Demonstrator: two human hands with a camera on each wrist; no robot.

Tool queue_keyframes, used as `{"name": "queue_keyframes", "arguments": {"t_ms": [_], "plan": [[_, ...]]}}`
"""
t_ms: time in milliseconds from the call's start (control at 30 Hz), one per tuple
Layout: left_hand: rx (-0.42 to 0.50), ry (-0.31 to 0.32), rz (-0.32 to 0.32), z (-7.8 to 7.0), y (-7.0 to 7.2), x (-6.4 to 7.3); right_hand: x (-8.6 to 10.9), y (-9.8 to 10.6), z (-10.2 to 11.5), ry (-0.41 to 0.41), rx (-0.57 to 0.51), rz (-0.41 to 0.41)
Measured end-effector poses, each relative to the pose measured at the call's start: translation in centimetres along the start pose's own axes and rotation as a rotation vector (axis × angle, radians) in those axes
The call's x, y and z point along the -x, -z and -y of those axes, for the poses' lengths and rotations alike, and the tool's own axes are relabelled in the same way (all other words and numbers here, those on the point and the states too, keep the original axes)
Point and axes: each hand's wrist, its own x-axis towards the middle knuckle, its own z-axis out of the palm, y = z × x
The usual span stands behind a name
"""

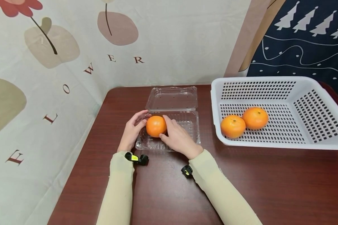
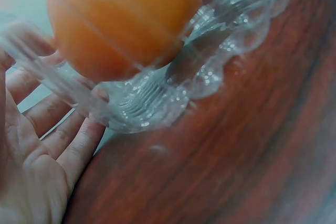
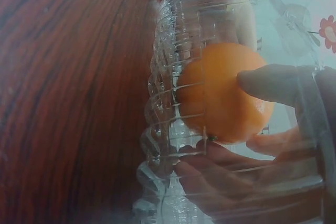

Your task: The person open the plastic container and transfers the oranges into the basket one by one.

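A round orange [image 1: 156,126] sits over the left part of the base of a clear plastic clamshell container [image 1: 190,128]. My right hand [image 1: 178,136] holds the fruit from its right side, thumb and fingers around it; the right wrist view shows this grip through the clear wall. Across from it, my left hand [image 1: 132,129] rests against the container's left side, its thumb close to the orange. In the left wrist view, the left fingers [image 2: 68,140] lie fairly straight along the plastic wall. Whether the left thumb touches the fruit, I cannot tell.
The container's lid [image 1: 171,99] lies folded back toward the wall. To the right stands a white perforated basket [image 1: 287,145] with two more oranges [image 1: 255,118] at its left end. Everything is on a dark red-brown table [image 1: 163,193], with a printed cloth [image 1: 180,40] behind.
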Motion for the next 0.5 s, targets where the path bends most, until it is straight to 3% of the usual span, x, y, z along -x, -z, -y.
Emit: {"name": "queue_keyframes", "arguments": {"t_ms": [133, 500], "plan": [[0.006, 0.005, 0.003, -0.82, -0.24, 0.27, 0.02, -0.04, -0.05, -0.004, 0.007, -0.006], [-0.001, -0.001, 0.007, -0.94, -0.18, 0.43, 0.15, -0.06, 0.10, -0.015, 0.002, -0.001]]}}
